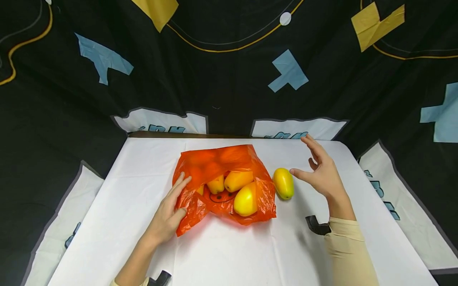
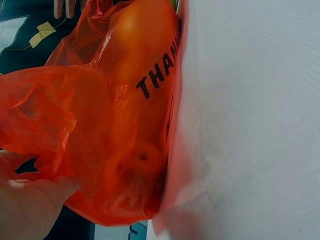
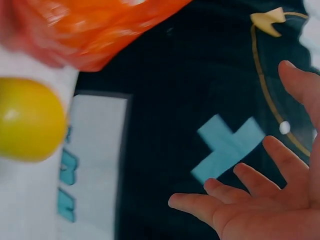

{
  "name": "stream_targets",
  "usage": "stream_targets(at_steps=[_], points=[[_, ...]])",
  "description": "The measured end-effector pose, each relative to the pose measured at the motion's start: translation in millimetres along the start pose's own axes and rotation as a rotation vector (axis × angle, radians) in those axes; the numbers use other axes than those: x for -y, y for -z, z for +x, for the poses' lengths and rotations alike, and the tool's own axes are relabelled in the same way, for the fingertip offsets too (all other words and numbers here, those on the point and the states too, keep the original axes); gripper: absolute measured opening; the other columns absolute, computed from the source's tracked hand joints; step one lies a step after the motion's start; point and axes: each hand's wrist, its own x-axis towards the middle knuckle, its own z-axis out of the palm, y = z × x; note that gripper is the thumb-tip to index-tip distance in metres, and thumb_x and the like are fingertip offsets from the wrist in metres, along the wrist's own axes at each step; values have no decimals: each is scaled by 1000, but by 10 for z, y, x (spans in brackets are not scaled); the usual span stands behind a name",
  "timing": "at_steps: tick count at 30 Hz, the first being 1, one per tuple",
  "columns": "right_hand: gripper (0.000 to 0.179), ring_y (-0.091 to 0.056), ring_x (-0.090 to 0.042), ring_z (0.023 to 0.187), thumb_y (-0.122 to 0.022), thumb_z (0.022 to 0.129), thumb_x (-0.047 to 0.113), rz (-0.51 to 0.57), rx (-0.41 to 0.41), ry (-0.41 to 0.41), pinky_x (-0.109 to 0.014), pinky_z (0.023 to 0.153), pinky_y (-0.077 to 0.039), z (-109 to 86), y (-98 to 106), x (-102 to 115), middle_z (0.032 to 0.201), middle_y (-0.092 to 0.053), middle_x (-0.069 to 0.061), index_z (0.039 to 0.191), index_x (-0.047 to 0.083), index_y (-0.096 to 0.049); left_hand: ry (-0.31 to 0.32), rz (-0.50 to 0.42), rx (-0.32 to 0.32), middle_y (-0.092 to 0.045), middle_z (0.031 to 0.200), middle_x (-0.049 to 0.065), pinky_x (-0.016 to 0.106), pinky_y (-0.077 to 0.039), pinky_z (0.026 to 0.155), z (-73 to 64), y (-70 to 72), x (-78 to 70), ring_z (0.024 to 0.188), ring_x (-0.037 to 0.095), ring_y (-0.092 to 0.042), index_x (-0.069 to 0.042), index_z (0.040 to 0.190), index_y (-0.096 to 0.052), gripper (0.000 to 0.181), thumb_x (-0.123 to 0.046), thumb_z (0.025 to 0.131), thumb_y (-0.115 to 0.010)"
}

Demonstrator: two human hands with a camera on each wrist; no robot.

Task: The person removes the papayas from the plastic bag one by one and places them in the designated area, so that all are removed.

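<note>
An orange-red plastic bag [image 1: 214,157] lies on the table with its mouth toward me, several yellow mangoes [image 1: 239,180] inside. My left hand [image 1: 168,214] holds the bag's left edge; in the left wrist view the plastic [image 2: 85,150] lies between thumb and fingers. One loose yellow mango [image 1: 284,183] rests on the table just right of the bag. Above and to the right of it is my right hand [image 1: 320,171], fingers spread and thumb apart, holding nothing. The right wrist view shows a gap between that hand [image 3: 265,200] and a mango [image 3: 30,120].
A white cloth covers the table [image 1: 229,254]. Behind it hangs a black backdrop [image 1: 229,87] with blue and yellow tape pieces. Dark curved mounts [image 1: 317,225] sit at both wrists.
</note>
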Motion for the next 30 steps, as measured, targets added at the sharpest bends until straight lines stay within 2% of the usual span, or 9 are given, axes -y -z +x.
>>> stream_targets(at_steps=[2,8,21,30], points=[[91,-28,-21,143,-85,73,9,15,10,32,-56,104,-34,4,5,155,158,-23,12,149,31,-40,0,1,-2,-15,161,9,63,-17,110,1,5,5,146,27,-16,-18,154,-30,81,3,77,-47],[90,-29,-25,142,-82,72,-1,43,45,86,-56,104,-34,-46,-8,728,158,-25,5,149,15,-40,-5,-3,-6,-15,161,10,63,-17,110,-8,16,9,146,28,-17,-19,154,-30,81,2,78,-47],[81,-33,-20,139,-83,70,-4,104,174,229,-51,100,-39,-57,-117,1095,155,-32,-1,142,6,-49,-19,-8,-13,-15,161,10,63,-16,110,-24,-2,12,146,28,-17,-18,154,-30,80,3,78,-46],[71,-39,-20,134,-83,71,-2,50,301,293,-51,101,-40,-65,-272,1257,153,-35,-6,136,3,-55,-23,-7,-22,-16,161,9,62,-16,111,-29,1,-11,146,28,-17,-18,153,-31,79,3,78,-46]])
